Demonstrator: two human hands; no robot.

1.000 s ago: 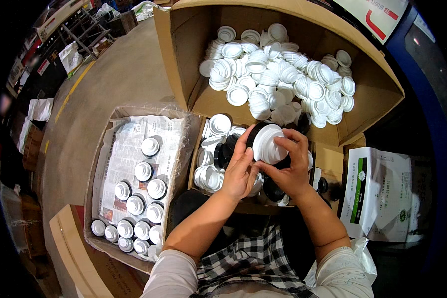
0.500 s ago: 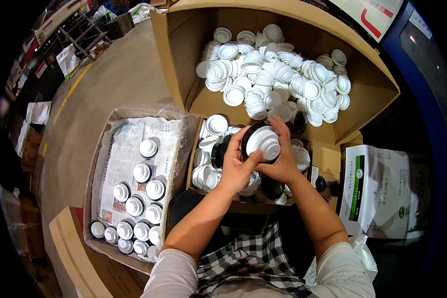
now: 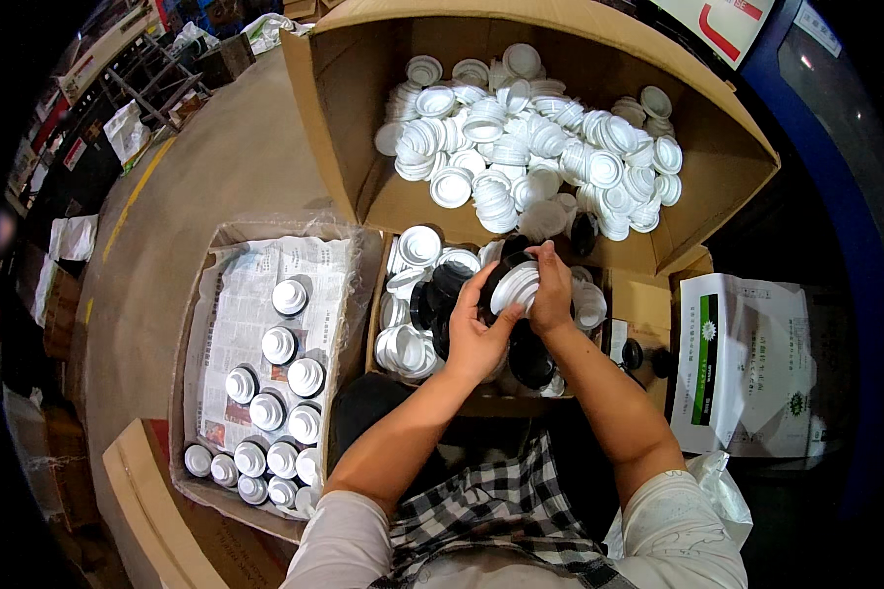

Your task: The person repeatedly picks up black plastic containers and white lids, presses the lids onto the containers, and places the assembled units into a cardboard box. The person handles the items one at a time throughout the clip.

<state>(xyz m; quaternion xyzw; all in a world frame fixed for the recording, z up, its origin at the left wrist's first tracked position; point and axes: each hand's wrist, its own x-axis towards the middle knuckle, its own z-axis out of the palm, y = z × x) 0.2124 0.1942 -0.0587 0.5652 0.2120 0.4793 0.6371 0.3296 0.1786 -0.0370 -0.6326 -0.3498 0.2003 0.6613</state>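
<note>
Both hands are wrapped round one stepped white plastic cap [image 3: 517,287] with a black ring behind it. My left hand [image 3: 479,336] grips its left side, thumb on the white face. My right hand [image 3: 552,293] closes on its right side, fingers over the top edge. The piece is tilted, and part of its black rim is hidden by fingers. Under my hands is a cardboard box [image 3: 642,302] of loose white caps [image 3: 419,246] and black rings [image 3: 531,359].
A large carton [image 3: 393,208] lying open beyond holds a heap of white lids [image 3: 511,147]. On the left, a newspaper-lined box [image 3: 265,260] holds several white-and-black pieces [image 3: 305,377] in rough rows. A white printed bag [image 3: 742,363] lies on the right.
The cap has turned in my hands, its white face now angled more to the right. My right hand has shifted slightly down along its side. The whole view has moved a little.
</note>
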